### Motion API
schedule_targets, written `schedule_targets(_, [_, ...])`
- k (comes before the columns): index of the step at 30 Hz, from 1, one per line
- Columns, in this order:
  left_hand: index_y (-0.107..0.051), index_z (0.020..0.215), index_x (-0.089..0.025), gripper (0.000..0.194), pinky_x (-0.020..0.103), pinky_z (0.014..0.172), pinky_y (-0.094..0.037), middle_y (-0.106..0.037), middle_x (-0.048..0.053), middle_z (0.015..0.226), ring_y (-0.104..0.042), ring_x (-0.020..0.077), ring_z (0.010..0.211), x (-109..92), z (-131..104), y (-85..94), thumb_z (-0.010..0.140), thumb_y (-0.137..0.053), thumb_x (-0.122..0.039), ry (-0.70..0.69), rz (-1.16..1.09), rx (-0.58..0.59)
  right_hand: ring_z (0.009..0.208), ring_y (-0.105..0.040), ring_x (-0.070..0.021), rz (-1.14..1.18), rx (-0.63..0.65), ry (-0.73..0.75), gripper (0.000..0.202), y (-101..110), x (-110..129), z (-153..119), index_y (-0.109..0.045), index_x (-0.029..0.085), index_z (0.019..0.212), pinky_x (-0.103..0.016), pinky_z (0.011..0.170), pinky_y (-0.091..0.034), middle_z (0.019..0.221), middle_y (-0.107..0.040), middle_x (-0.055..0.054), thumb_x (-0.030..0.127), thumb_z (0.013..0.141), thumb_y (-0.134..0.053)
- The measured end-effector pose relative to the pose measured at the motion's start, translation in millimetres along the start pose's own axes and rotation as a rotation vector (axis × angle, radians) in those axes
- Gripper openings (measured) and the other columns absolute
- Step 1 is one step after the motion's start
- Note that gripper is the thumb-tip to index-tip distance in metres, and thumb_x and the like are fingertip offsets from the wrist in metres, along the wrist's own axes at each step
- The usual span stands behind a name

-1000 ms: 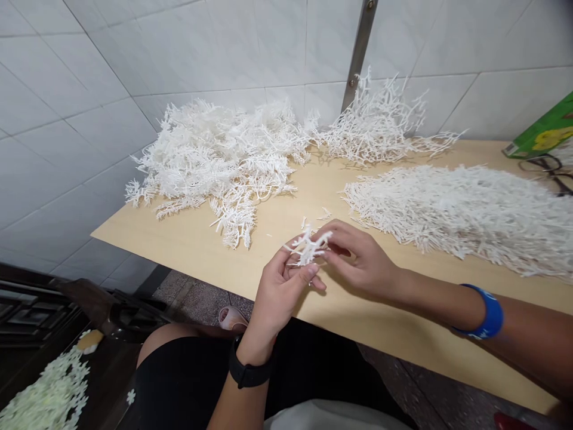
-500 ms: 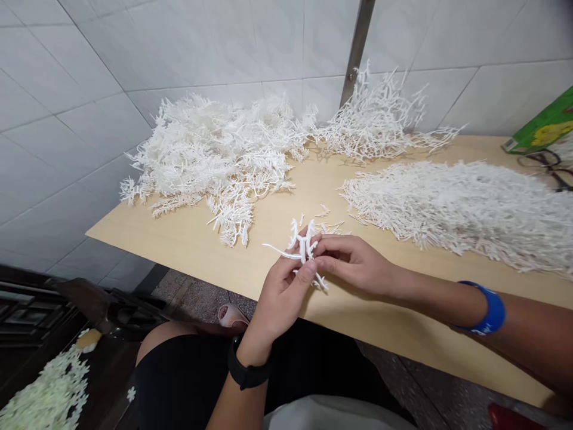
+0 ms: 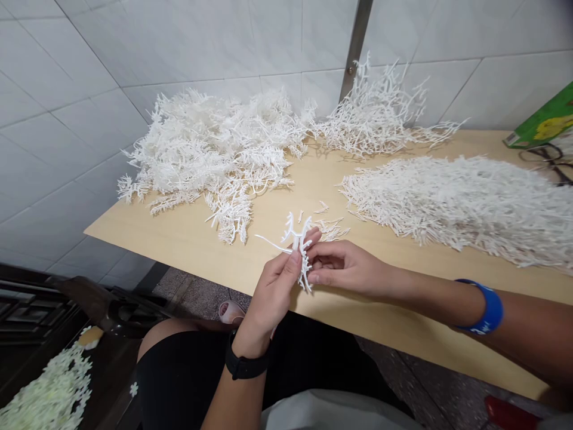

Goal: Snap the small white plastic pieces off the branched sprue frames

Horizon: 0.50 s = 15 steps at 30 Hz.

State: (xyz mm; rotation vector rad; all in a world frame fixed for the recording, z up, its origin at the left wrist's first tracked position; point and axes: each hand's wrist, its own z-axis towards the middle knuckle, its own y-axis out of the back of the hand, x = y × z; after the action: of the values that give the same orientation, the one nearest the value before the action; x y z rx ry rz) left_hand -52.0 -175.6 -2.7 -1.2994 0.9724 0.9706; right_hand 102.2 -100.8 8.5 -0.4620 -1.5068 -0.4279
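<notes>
The left hand (image 3: 268, 292) and right hand (image 3: 351, 269) were bare. A smooth black strap (image 3: 247, 365) encircled the left wrist; a broad, bright blue wristband (image 3: 487, 309), marked with white lettering too small to read, encircled the right forearm. Clothing comprised a light grey top (image 3: 335, 412), black shorts (image 3: 183, 376) and a pale pinkish, open-toed slipper (image 3: 230, 312).

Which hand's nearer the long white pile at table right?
Right. The right hand is on the near side of the long white pile, by its left end; the left hand is farther left, holding a white branched piece.
</notes>
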Motion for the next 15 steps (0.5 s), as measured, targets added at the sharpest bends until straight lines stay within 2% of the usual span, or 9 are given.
schedule_targets(5, [-0.070,0.123,-0.020,0.041,0.046,0.118,-0.029,-0.056,0.010,0.144,-0.046,0.0319,0.137,-1.6,0.8,2.3,0.096,-0.053,-0.045,0.029,-0.097,0.044,0.073,-0.055,-0.0130,0.027,0.016,0.001,0.031,0.4,-1.3,0.2,-0.061,0.015,0.080,-0.027,0.070,-0.046,0.077,-0.058,-0.001,0.044,0.082,-0.072])
schedule_targets(10, [-0.073,0.117,-0.022,0.036,0.045,0.119,-0.027,-0.060,0.008,0.140,-0.044,0.0294,0.139,-1.0,0.8,2.4,0.096,-0.053,-0.043,0.003,-0.023,0.060,0.066,-0.050,-0.0115,0.002,-0.037,-0.021,0.044,-2.0,-5.5,1.1,-0.061,0.014,0.094,-0.025,0.062,-0.045,0.074,-0.052,0.002,0.052,0.077,-0.075])
schedule_targets(15, [-0.076,0.110,-0.023,0.034,0.044,0.119,-0.027,-0.060,0.006,0.140,-0.045,0.0278,0.138,-0.2,1.0,2.0,0.097,-0.051,-0.043,-0.015,0.018,0.079,0.067,-0.052,-0.0128,-0.108,0.051,0.007,0.045,-0.7,-0.6,-0.5,-0.063,0.013,0.077,-0.026,0.064,-0.044,0.071,-0.056,-0.001,0.057,0.083,-0.066])
